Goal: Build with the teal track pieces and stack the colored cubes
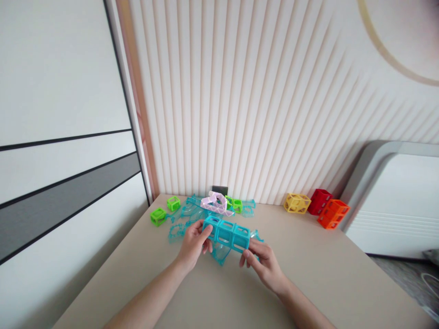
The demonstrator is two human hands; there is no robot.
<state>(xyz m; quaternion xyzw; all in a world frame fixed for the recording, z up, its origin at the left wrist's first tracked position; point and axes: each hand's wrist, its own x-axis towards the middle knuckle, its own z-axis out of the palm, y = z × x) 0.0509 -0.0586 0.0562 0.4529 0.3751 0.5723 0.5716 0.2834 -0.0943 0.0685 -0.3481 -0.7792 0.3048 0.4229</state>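
Observation:
A row of joined blue open-frame cubes is held up above the table between both hands. My left hand grips its left end, thumb on the near face. At the right end, my right hand pinches the lower corner with thumb and fingers. Below and behind the row lie translucent blue pieces; one curved piece shows just under it. Farther back, a lilac piece with a triangle pattern rests on the blue pieces.
Two green frame cubes sit at the back left, and more green frames beside the lilac piece. Yellow, red and orange frame blocks stand at the back right. A ribbed wall borders the table.

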